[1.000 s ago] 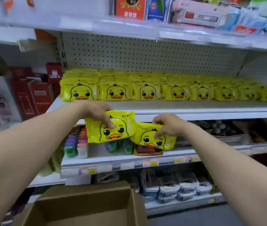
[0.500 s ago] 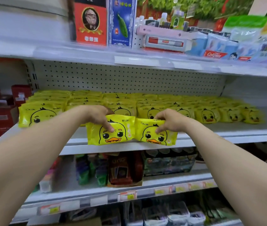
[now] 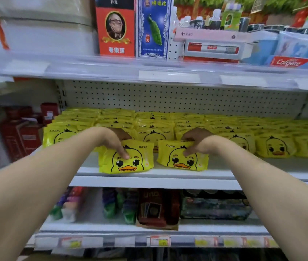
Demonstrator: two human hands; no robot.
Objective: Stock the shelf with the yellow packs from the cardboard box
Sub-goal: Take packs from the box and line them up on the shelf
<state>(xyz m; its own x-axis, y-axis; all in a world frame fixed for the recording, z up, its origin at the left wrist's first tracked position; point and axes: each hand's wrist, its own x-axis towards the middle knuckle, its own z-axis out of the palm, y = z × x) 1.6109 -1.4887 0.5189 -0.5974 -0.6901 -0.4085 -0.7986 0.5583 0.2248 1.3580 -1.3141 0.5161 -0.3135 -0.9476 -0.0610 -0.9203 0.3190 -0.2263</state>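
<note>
Yellow stocked row (image 3: 273, 147) behind | left grip (image 3: 117, 142) clamps left pack (image 3: 130, 162) | right grip (image 3: 194, 142) clamps right pack (image 3: 183, 161)

Left hand (image 3: 117, 141) grips the left pack (image 3: 130, 163) by its top edge, thumb on the face. Right hand (image 3: 196, 141) grips the right pack (image 3: 186, 160) likewise. Both packs sit upright near the shelf (image 3: 149, 178) front edge, apart, before stocked packs (image 3: 272, 146).

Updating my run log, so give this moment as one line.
phase: placing | left hand: grips left yellow pack | right hand: grips right yellow pack | both packs: on shelf front, apart
</note>
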